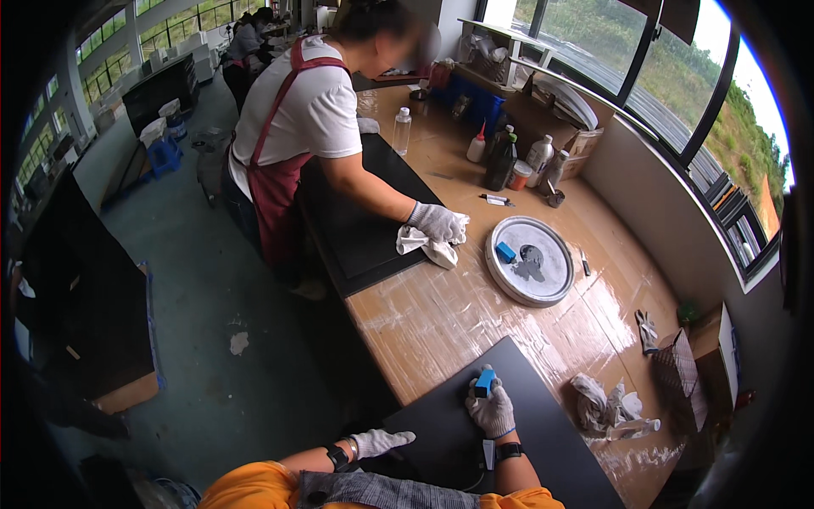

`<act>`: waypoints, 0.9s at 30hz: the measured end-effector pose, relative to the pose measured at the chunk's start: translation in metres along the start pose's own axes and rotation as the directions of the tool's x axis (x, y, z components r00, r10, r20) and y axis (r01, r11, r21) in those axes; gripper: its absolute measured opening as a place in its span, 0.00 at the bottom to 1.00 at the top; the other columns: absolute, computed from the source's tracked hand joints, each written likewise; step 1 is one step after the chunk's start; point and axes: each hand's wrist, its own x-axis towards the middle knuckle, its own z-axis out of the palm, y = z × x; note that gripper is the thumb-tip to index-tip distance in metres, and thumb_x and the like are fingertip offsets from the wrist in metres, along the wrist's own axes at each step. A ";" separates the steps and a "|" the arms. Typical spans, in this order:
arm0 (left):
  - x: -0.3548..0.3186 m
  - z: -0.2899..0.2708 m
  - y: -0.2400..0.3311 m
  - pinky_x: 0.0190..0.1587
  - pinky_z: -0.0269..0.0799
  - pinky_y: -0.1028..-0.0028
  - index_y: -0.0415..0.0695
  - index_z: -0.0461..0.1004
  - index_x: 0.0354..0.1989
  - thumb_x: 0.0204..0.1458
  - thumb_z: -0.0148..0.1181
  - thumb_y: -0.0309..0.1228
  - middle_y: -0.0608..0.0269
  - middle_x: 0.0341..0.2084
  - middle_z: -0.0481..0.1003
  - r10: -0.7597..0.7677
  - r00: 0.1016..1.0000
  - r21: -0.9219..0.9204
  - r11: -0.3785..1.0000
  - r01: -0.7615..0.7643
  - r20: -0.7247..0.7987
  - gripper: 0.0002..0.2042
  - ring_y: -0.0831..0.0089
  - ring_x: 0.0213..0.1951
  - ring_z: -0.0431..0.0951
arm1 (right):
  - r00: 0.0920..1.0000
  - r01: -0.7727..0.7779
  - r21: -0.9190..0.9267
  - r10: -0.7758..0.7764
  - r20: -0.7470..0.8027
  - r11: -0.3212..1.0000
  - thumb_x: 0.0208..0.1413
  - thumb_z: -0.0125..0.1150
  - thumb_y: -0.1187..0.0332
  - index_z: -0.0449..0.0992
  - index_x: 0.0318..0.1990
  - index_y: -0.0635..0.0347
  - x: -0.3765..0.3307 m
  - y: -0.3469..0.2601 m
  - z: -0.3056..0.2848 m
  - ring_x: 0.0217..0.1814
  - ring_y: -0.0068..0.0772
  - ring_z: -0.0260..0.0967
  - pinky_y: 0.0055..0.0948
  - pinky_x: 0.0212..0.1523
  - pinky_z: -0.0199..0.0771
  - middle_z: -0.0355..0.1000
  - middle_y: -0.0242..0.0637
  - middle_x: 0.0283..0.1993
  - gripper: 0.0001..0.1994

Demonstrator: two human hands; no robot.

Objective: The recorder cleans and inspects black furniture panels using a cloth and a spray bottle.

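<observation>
Brown tabletop (pixel 415 327) beside windows (pixel 585 34); dark panel (pixel 551 458) at its near end, bare surface toward round tray (pixel 549 242). Right hand (pixel 492 411) grasps blue block (pixel 484 383); left hand (pixel 380 442) unclenched near panel's left corner.

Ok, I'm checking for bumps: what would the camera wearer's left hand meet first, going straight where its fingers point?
Probably the wearer's right hand, which holds a blue block, across the dark panel; depth is hard to judge.
</observation>
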 end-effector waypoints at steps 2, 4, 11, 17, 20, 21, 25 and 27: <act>-0.005 0.000 0.010 0.66 0.48 0.76 0.46 0.59 0.63 0.63 0.37 0.44 0.66 0.63 0.59 -0.074 0.996 -0.112 0.991 0.068 -0.046 0.23 0.73 0.65 0.57 | 1.000 0.001 0.009 -0.001 0.007 1.000 0.55 0.58 0.66 0.64 0.57 0.49 0.000 0.000 -0.001 0.47 0.34 0.71 0.35 0.37 0.74 0.70 0.39 0.44 0.22; -0.009 0.000 0.021 0.64 0.52 0.77 0.45 0.63 0.61 0.62 0.42 0.45 0.65 0.60 0.64 -0.152 0.985 -0.227 0.965 0.130 -0.081 0.23 0.73 0.63 0.60 | 1.000 0.003 0.028 -0.003 0.010 1.000 0.54 0.56 0.69 0.64 0.57 0.49 0.001 0.000 -0.003 0.47 0.34 0.71 0.35 0.37 0.74 0.70 0.38 0.44 0.22; -0.008 0.000 0.024 0.65 0.50 0.77 0.45 0.63 0.61 0.62 0.42 0.44 0.65 0.61 0.64 -0.185 0.981 -0.332 0.930 0.158 -0.051 0.23 0.74 0.63 0.59 | 0.999 -0.004 0.021 0.003 0.037 1.000 0.57 0.57 0.65 0.64 0.58 0.49 0.002 0.000 -0.005 0.45 0.34 0.72 0.34 0.36 0.74 0.72 0.39 0.43 0.21; 0.000 0.000 0.005 0.65 0.49 0.77 0.47 0.62 0.62 0.63 0.41 0.44 0.68 0.63 0.61 -0.073 0.997 -0.233 0.970 0.066 -0.022 0.23 0.74 0.65 0.57 | 0.999 -0.001 -0.020 0.002 0.048 1.000 0.56 0.58 0.60 0.63 0.58 0.49 0.003 0.001 -0.010 0.44 0.35 0.71 0.35 0.38 0.73 0.71 0.42 0.45 0.23; 0.003 -0.002 -0.007 0.65 0.49 0.77 0.48 0.62 0.62 0.63 0.41 0.43 0.68 0.63 0.61 0.013 1.000 -0.099 0.995 -0.015 -0.019 0.22 0.74 0.65 0.57 | 0.998 0.006 -0.013 -0.005 0.056 1.000 0.56 0.58 0.60 0.63 0.58 0.49 0.003 0.001 -0.009 0.44 0.35 0.71 0.34 0.38 0.74 0.72 0.42 0.45 0.23; 0.003 -0.001 -0.006 0.65 0.50 0.77 0.47 0.63 0.62 0.63 0.41 0.43 0.67 0.62 0.62 0.019 1.000 -0.086 0.996 -0.020 -0.007 0.22 0.74 0.65 0.58 | 0.999 0.013 -0.001 -0.013 0.052 1.000 0.56 0.58 0.61 0.63 0.58 0.50 0.003 0.002 -0.008 0.44 0.35 0.72 0.34 0.38 0.74 0.72 0.42 0.45 0.23; -0.004 -0.001 0.009 0.65 0.51 0.76 0.44 0.64 0.60 0.62 0.44 0.43 0.65 0.60 0.64 -0.131 0.991 -0.284 0.952 0.116 -0.034 0.22 0.73 0.63 0.60 | 0.999 0.031 0.016 -0.031 0.038 0.999 0.56 0.58 0.61 0.64 0.58 0.50 0.002 0.002 -0.007 0.44 0.35 0.73 0.34 0.38 0.74 0.73 0.43 0.46 0.22; -0.006 -0.001 0.014 0.65 0.52 0.75 0.43 0.64 0.60 0.62 0.45 0.42 0.64 0.60 0.65 -0.167 0.985 -0.341 0.930 0.140 -0.051 0.22 0.73 0.63 0.61 | 0.999 0.016 0.018 -0.017 0.052 1.000 0.57 0.57 0.61 0.64 0.58 0.49 0.003 0.001 -0.009 0.46 0.35 0.72 0.36 0.38 0.75 0.73 0.39 0.45 0.21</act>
